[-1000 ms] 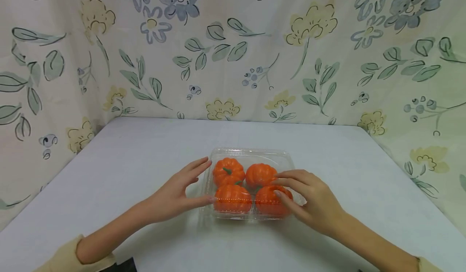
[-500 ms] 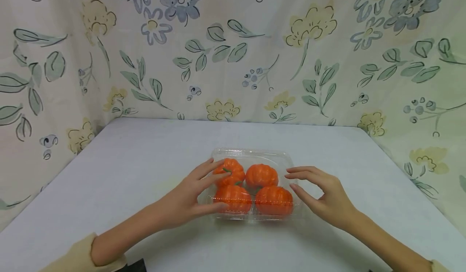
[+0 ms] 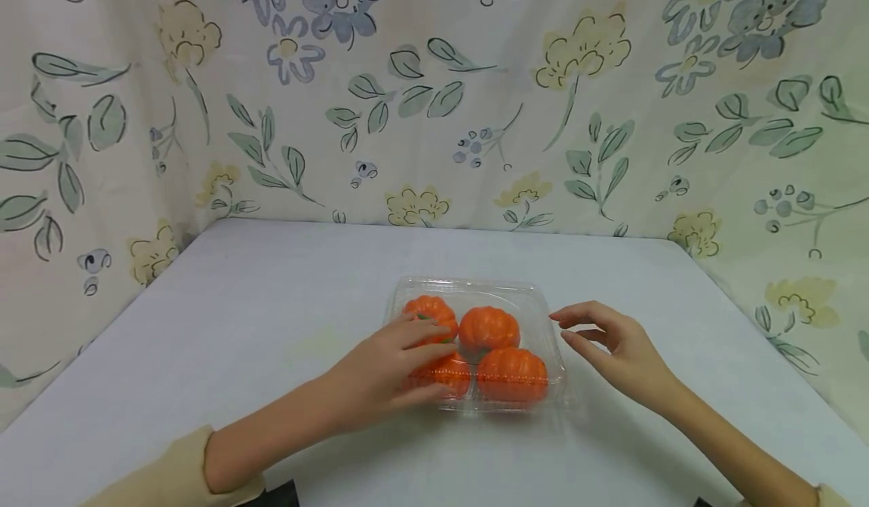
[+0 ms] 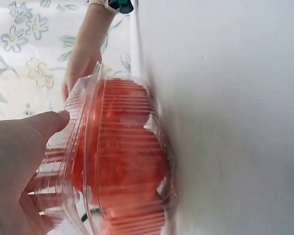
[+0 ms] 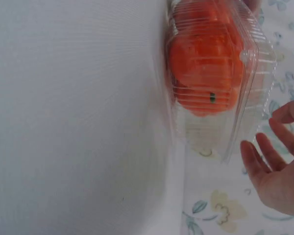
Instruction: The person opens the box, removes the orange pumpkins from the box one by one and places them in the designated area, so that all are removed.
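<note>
A clear plastic clamshell box [image 3: 555, 364] with a lid sits closed on the white table. Inside it are several orange pumpkins [image 3: 512, 377], at least one with a green stem. My left hand [image 3: 390, 367] lies over the left part of the lid with its fingers extended, hiding part of the left pumpkins. In the left wrist view its thumb [image 4: 54, 122] reaches along the lid. My right hand [image 3: 621, 352] hovers just off the box's right side, fingers loosely bent, holding nothing. The right wrist view shows its fingertips [image 5: 248, 147] near the lid's edge.
The white table [image 3: 305, 281] extends around the box on all sides. A floral curtain [image 3: 434, 115] hangs behind the table and along both sides.
My left hand has moved right, from the box's left side to over its lid. The right hand has drawn back rightward from over the front right pumpkin. The box has barely moved.
</note>
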